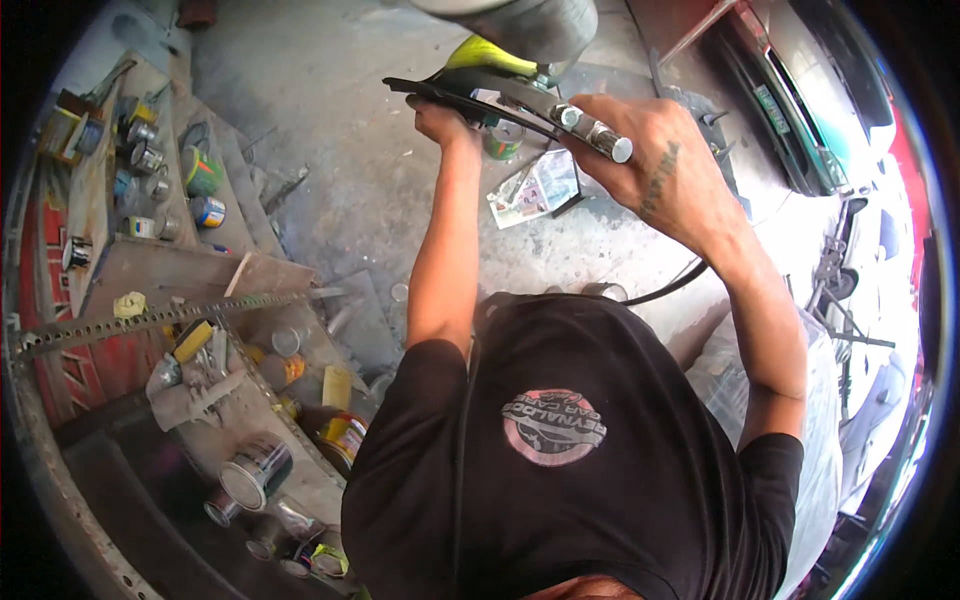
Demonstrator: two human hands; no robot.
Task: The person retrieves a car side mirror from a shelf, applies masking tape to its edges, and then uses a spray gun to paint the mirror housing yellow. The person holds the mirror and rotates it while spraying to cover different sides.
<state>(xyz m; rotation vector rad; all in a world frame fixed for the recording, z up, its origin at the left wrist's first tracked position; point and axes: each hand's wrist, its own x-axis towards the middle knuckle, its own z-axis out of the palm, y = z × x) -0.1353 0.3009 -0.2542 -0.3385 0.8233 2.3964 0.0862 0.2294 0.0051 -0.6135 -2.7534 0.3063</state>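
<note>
My right hand (655, 165) is closed round the body of a metal spray gun (600, 132). The gun's grey cup (545, 30) sits above it at the top edge of view. A dark hose (672, 287) shows below my right wrist. My left hand (440, 122) holds a thin black curved panel (470, 103) from underneath, and the panel partly hides its fingers. Just behind the panel, beneath the cup, a bright yellow-green surface (490, 55) shows; I cannot tell whether it is part of the panel. The gun is close over the panel's right end.
Wooden shelves (215, 150) on the left carry several paint cans (205, 172). More cans (255, 470) stand on a lower shelf, below a perforated metal bar (170, 315). A printed sheet (535, 188) and a green can (502, 140) are beyond my arms. Cars (790, 90) stand at the right.
</note>
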